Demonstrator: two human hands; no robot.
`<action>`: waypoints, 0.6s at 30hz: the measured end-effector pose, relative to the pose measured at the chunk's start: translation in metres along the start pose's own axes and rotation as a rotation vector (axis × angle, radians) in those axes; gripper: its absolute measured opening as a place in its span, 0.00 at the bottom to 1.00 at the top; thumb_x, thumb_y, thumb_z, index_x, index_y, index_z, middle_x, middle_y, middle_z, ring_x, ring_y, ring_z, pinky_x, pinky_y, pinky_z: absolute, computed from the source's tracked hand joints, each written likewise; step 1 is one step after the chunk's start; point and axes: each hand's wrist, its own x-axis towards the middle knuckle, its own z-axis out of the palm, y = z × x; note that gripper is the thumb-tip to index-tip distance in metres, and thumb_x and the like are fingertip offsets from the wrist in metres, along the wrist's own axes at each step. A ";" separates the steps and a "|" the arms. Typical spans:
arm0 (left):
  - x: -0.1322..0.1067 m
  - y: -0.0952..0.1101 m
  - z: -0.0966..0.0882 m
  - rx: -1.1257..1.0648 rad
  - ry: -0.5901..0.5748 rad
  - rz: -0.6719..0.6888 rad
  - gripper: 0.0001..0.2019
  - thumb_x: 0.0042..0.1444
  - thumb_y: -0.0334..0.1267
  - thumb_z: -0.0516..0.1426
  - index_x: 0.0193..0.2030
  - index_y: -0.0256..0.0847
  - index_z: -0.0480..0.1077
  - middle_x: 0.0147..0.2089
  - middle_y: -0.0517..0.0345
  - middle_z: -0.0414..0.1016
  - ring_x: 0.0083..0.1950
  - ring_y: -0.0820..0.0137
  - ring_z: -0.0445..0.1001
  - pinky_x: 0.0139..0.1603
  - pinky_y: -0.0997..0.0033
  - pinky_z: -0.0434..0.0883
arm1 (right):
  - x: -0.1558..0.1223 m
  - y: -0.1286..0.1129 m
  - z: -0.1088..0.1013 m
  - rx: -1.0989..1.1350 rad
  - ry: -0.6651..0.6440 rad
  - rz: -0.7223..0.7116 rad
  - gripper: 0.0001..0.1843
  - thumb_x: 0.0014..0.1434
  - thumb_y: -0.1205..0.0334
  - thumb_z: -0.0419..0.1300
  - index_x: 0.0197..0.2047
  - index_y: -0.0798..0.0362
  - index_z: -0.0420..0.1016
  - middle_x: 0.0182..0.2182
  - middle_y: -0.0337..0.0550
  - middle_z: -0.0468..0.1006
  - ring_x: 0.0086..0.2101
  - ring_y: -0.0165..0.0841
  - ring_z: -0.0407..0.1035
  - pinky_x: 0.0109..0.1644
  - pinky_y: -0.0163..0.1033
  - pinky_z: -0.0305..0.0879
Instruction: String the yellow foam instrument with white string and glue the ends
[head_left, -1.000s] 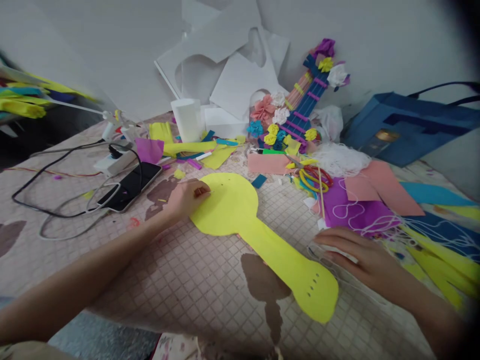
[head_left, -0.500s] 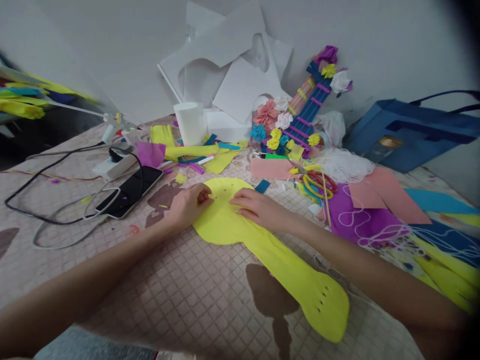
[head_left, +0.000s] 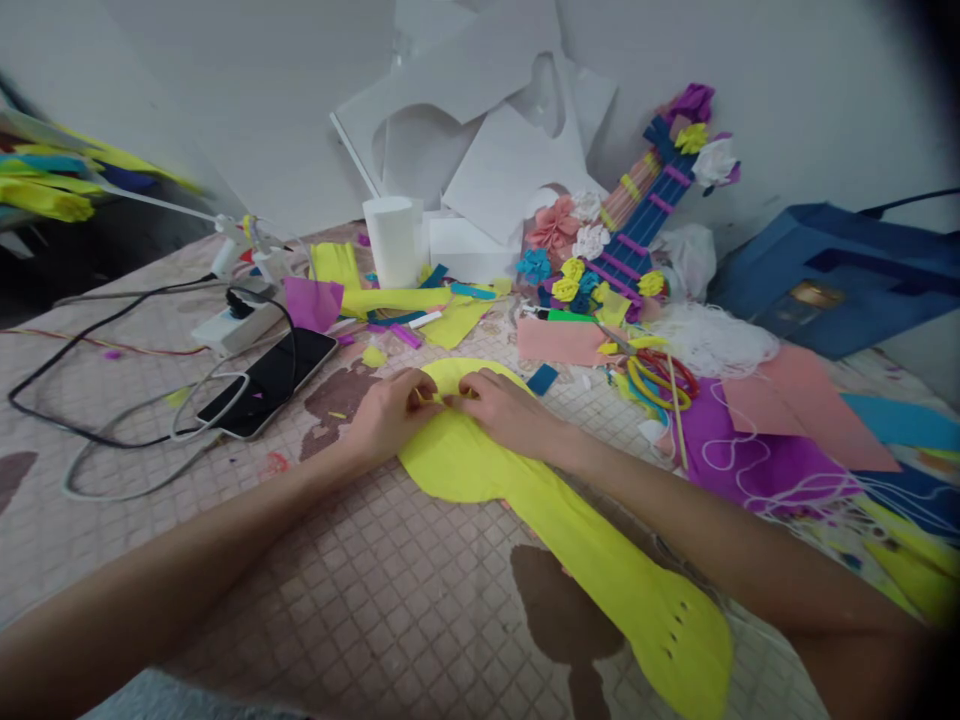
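A yellow paper-covered guitar-shaped piece [head_left: 450, 460] lies flat on the table, its round body under my hands and its long neck running toward the lower right. A row of small holes [head_left: 677, 630] shows in the neck's wide end. Over the body's far part, my left hand [head_left: 397, 415] is closed in a pinch on a bit of yellow paper. Fingertips nearly touching it, my right hand [head_left: 506, 410] pinches at the same spot. Whether that bit is loose or part of the covering is hidden by the fingers.
A decorated blue paper guitar [head_left: 637, 225] leans on the wall beside white board offcuts [head_left: 487, 170]. At left lie a phone [head_left: 270, 385] and a power strip [head_left: 236, 320] with cables. To the right are scissors [head_left: 637, 350], white string [head_left: 709, 340], coloured paper and a blue bag [head_left: 847, 280].
My hands have come together, the right moving left toward the left hand, and its fingers have curled into a pinch. The whole view has shifted slightly.
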 end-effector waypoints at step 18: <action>-0.023 -0.005 -0.030 0.215 -0.388 0.496 0.15 0.62 0.42 0.51 0.53 0.38 0.65 0.60 0.41 0.67 0.60 0.56 0.66 0.58 0.52 0.64 | -0.005 0.014 0.004 0.157 0.230 0.204 0.16 0.62 0.70 0.48 0.50 0.56 0.70 0.45 0.52 0.68 0.47 0.39 0.61 0.51 0.47 0.62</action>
